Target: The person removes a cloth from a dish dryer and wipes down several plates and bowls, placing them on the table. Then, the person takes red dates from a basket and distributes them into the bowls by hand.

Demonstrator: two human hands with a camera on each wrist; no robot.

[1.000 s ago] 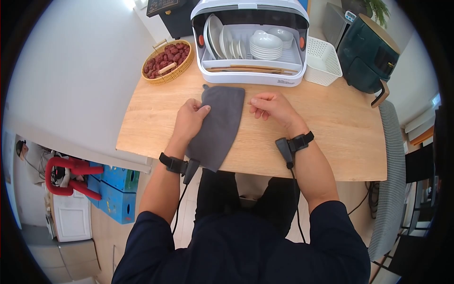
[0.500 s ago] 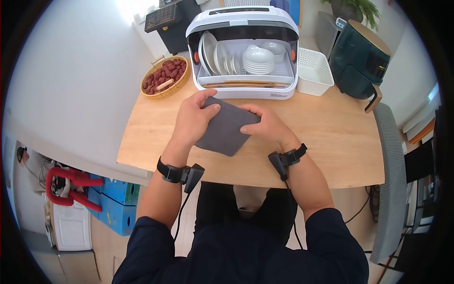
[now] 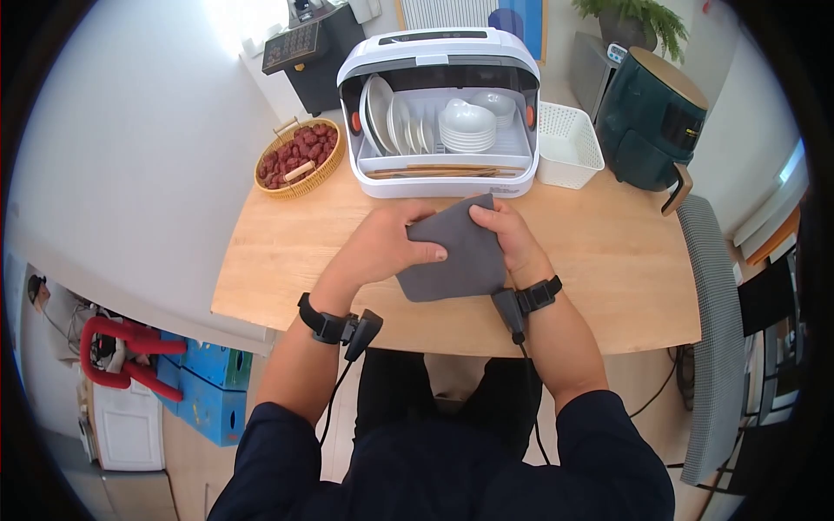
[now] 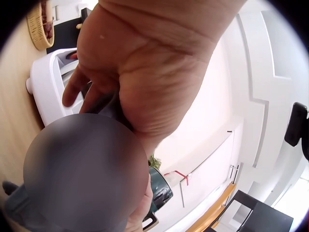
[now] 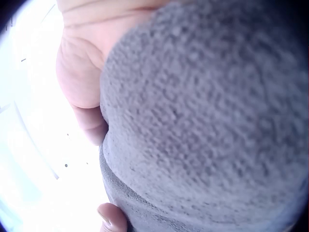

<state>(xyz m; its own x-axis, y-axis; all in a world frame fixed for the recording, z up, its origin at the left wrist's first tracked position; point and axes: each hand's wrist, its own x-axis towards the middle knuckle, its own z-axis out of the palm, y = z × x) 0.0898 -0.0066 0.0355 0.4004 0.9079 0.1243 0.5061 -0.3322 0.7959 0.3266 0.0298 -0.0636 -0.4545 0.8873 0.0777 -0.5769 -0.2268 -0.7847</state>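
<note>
Both hands hold a folded grey cloth (image 3: 456, 256) up over the table's front part. The left hand (image 3: 391, 243) grips its left edge, thumb lying on the near face and fingers behind. At the upper right corner, the right hand (image 3: 511, 239) pinches the cloth with its thumb in front. The right wrist view is mostly filled by the cloth (image 5: 203, 111), its surface finely textured, with the right hand (image 5: 84, 72) along its left side. The left wrist view has the left hand (image 4: 140, 72) from the palm side; a blurred patch hides much of the cloth there.
Behind the hands stands a white dish cabinet (image 3: 443, 187) holding plates, bowls and chopsticks. Left of it is a wicker basket (image 3: 261, 178) of dark red dates; to its right are a white perforated basket (image 3: 569, 169) and a dark green air fryer (image 3: 651, 122). All rest on the wooden table (image 3: 608, 286).
The cloth, lying spread and longer on the table a second ago, has been lifted and folded shorter. The right hand has come from beside it to take hold of it, and the cloth has turned.
</note>
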